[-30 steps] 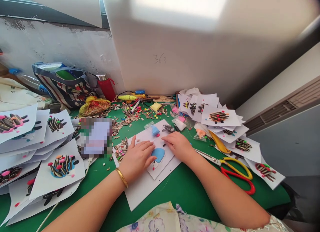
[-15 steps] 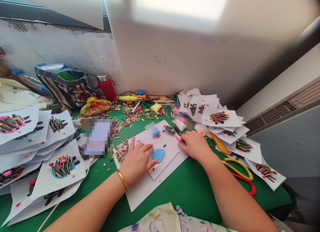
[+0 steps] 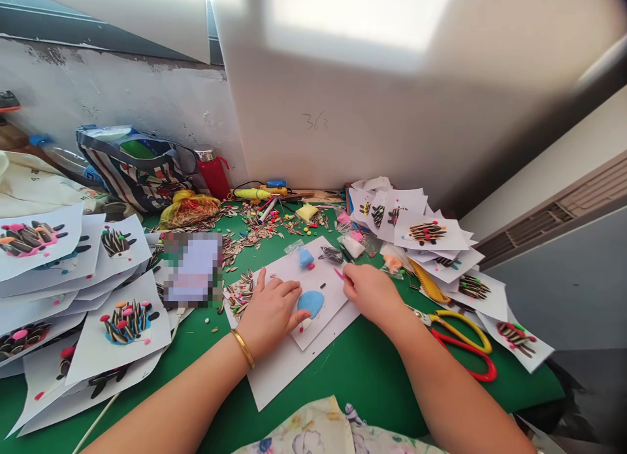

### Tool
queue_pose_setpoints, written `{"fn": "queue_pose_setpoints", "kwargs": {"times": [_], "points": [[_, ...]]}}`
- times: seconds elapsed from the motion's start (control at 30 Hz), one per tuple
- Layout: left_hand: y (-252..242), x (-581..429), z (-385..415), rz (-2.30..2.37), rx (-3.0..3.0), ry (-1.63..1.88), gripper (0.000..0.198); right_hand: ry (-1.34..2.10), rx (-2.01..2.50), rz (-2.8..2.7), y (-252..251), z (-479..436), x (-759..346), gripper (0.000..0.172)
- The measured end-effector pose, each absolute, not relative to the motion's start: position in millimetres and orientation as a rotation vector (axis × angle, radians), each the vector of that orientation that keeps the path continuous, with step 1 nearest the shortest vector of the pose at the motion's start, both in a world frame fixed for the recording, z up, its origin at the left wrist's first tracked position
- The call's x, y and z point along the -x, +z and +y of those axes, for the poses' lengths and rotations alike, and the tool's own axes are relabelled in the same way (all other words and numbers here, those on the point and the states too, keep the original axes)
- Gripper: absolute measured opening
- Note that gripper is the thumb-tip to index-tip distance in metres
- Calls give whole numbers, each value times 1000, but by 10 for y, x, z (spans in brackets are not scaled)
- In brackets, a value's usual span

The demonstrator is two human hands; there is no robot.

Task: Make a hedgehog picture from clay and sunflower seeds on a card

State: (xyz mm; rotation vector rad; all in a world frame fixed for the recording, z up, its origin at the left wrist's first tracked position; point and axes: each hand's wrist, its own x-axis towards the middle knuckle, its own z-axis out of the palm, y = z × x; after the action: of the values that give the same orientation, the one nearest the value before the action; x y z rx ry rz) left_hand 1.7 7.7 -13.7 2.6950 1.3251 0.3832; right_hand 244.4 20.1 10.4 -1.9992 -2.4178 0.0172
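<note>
My left hand [image 3: 272, 305] lies spread on a white sheet of paper [image 3: 333, 300], its thumb beside a flat blue clay shape [image 3: 311, 304]. A small black piece [image 3: 322, 285] sits above that shape, and a red dot [image 3: 301, 330] below it. At the sheet's right edge, my right hand [image 3: 371, 292] is closed around a thin pink tool [image 3: 338, 273], its tip pointing to the upper left. A wrapped lump of blue clay [image 3: 306, 258] and a bag of black clay [image 3: 332, 254] rest on the paper's upper part.
Finished seed-and-clay cards are stacked at left [image 3: 117, 349] and right [image 3: 431, 233]. Scissors [image 3: 463, 343] lie by my right forearm. Loose sunflower seeds [image 3: 240, 294] are beside my left hand. A phone [image 3: 193, 268] with a cable, a red bottle [image 3: 212, 173] and a bag [image 3: 140, 166] stand farther back.
My right hand has moved slightly left over the paper's edge with the pink tool, and more of the scissors shows. My left hand stays on the paper.
</note>
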Motion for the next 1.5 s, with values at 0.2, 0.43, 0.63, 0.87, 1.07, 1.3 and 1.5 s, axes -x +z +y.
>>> {"fn": "queue_pose_setpoints", "kwargs": {"times": [0.2, 0.43, 0.63, 0.87, 1.07, 1.3, 1.5], "points": [[-128, -20, 78, 1331, -2697, 386, 38, 107, 1926, -2445, 20, 139, -2247, 11], [-133, -23, 76, 1327, -2702, 405, 37, 133, 1956, -2469, -13, 147, -2238, 12], [-142, -25, 81, 1311, -2708, 424, 36, 155, 2023, -2508, -1, 179, -2156, 13], [-136, -27, 72, 1321, -2708, 429, 36, 127, 2021, -2558, 20, 179, -2106, 15], [-129, -37, 68, 1334, -2699, 416, 34, 274, 2064, -2579, 142, 127, -2341, 9], [-140, -28, 90, 1353, -2621, 425, 24, -8, 2038, -2452, 109, 235, -2490, 13], [-173, -33, 97, 1350, -2632, 496, 26, 145, 1692, -2497, -56, 271, -2361, 27]]}}
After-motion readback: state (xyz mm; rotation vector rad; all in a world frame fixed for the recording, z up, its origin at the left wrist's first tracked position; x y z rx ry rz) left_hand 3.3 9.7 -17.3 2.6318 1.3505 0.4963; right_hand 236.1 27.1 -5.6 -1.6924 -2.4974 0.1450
